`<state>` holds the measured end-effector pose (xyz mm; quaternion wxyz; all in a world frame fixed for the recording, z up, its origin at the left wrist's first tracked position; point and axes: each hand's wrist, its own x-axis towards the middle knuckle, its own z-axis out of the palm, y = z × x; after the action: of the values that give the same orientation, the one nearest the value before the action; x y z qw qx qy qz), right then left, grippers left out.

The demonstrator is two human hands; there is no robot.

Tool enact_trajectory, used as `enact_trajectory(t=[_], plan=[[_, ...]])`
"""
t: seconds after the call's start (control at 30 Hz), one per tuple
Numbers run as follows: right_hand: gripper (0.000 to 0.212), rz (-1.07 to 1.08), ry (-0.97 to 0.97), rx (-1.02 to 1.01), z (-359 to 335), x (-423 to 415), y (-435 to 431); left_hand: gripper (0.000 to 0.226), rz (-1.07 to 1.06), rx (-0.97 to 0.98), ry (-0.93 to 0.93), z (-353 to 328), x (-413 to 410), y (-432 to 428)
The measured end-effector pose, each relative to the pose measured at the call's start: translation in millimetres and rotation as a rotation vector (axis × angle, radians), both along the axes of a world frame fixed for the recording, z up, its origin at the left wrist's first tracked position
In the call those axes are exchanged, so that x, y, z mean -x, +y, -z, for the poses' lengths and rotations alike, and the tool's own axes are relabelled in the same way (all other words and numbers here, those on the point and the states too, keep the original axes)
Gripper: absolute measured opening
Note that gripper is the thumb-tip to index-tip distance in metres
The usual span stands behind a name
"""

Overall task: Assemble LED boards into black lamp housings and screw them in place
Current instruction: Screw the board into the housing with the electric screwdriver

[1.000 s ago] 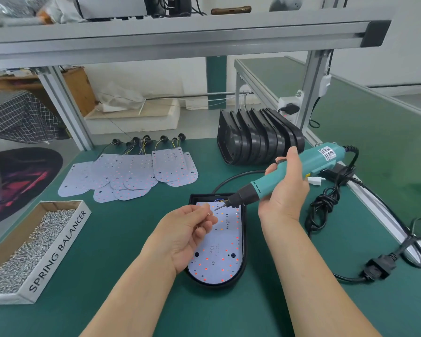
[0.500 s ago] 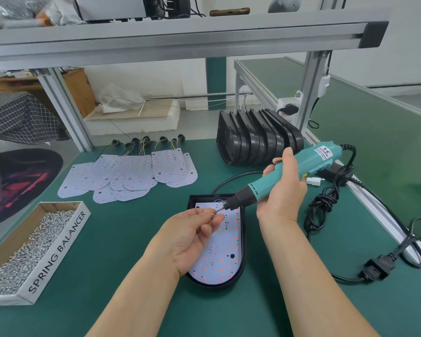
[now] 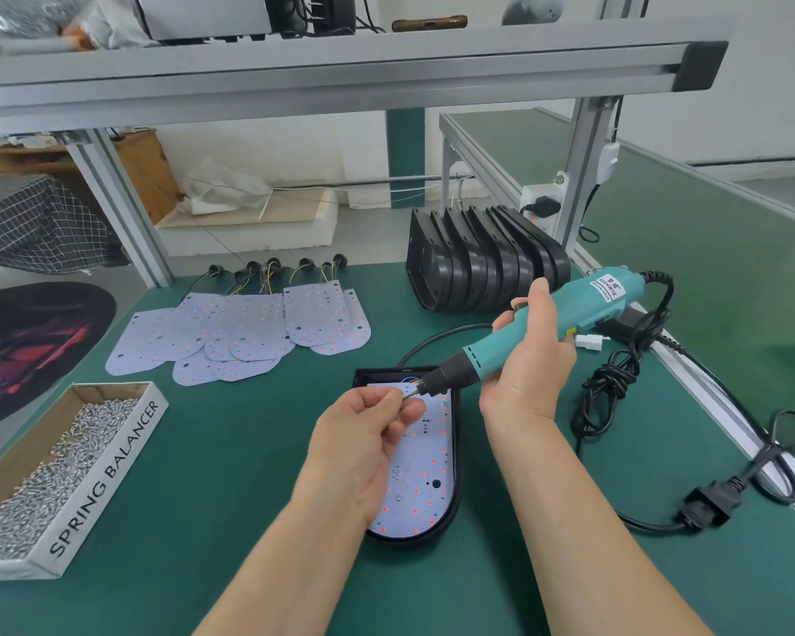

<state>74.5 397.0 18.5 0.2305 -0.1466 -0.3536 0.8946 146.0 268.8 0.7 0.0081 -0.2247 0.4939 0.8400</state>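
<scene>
Nearest the person, the shallow black plastic lamp housing lies flat on the green bench mat, with a pale, round-ended LED board seated inside it. Above its far end the left hand pinches a small silver screw between thumb and fingertips, at the bit of the teal electric screwdriver; the right hand is wrapped closed around the tool's barrel. The screw looks tiny, smooth and easy to drop, best held by its shank with the head toward the bit. The board appears thin, light and stiff, and probably safest pressed at bare edges, clear of the LEDs. The mat lies bare left of the housing; to the right, the coiled black power cord crowds the elbow's path near the bench edge. Farther left sits the cardboard box of screws, beyond it spare LED boards and stacked black housings.
</scene>
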Motion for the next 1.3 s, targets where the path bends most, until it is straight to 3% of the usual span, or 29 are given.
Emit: enact_trajectory(t=[0.17, 0.3, 0.6, 0.73, 0.83, 0.93, 1.0, 1.2, 1.3], plan=[[0.023, 0.007, -0.063, 0.022, 3, 0, -3, 0.014, -0.164, 0.286, 0.157, 14, -7, 20], [0.024, 0.008, -0.07, 0.029, 3, 2, -1, 0.011, -0.107, 0.332, 0.169, 15, -6, 15], [0.024, 0.008, -0.052, 0.019, 2, 2, 3, 0.027, -0.032, 0.335, 0.063, 6, 13, -41], [0.024, 0.008, -0.041, 0.018, 3, 2, 4, 0.024, -0.062, 0.775, -0.033, 18, 21, -60], [0.023, 0.006, -0.028, 0.015, 4, 4, 4, 0.041, 0.119, 0.969, -0.116, 23, 22, -66], [0.022, 0.005, -0.011, 0.001, 4, 4, 3, 0.051, 0.314, 0.934, -0.15, 30, 25, -61], [0.022, 0.005, 0.0, -0.019, 5, 4, 2, 0.04, 0.37, 0.853, -0.146, 30, 27, -58], [0.023, 0.039, 0.045, -0.098, 0, 4, -2, 0.024, 0.401, 0.737, -0.13, 31, 28, -49], [0.025, 0.078, 0.092, -0.216, -5, 6, -12, 0.036, 0.364, 0.711, -0.121, 32, 26, -46]])
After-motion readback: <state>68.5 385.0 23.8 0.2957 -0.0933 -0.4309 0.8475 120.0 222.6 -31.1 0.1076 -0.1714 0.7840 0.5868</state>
